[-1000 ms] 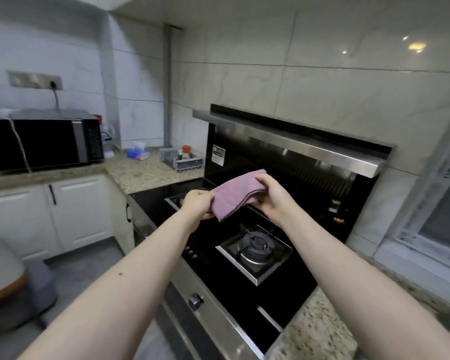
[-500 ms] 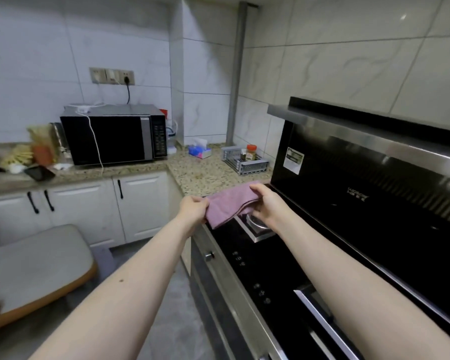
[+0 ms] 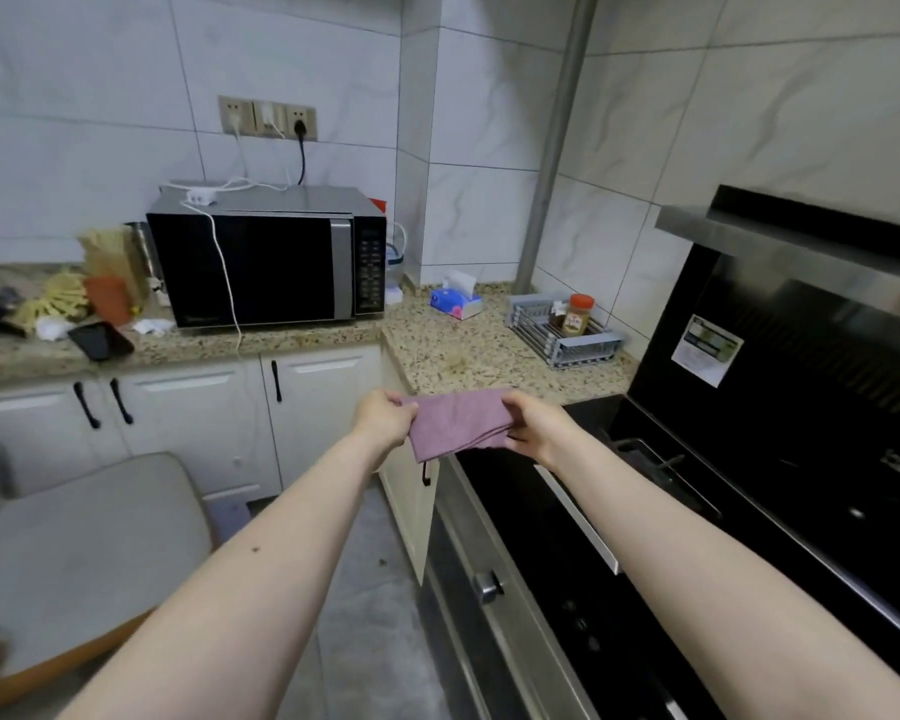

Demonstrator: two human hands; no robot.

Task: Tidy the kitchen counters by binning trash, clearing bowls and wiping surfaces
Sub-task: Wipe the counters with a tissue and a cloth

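Note:
A folded pink cloth [image 3: 458, 422] is stretched between both hands in mid-air, just in front of the speckled granite counter [image 3: 453, 356] and left of the black stove. My left hand [image 3: 383, 420] grips its left edge. Its right edge is pinched by my right hand [image 3: 533, 426]. At the far left of the counter lie crumpled white paper [image 3: 53, 328], yellow and orange packaging [image 3: 74, 298] and a black phone [image 3: 100, 341].
A black microwave [image 3: 268, 267] stands on the counter with a white cable hanging over it. A tissue box [image 3: 455, 302] and a grey rack [image 3: 562, 335] holding a spice jar sit near the corner. The black stove [image 3: 619, 511] fills the right. A grey chair seat [image 3: 74, 553] is at lower left.
The view has swung left from the stove burner to the counter corner and microwave. Both hands keep hold of the cloth, which has moved left and now hangs by the counter's edge.

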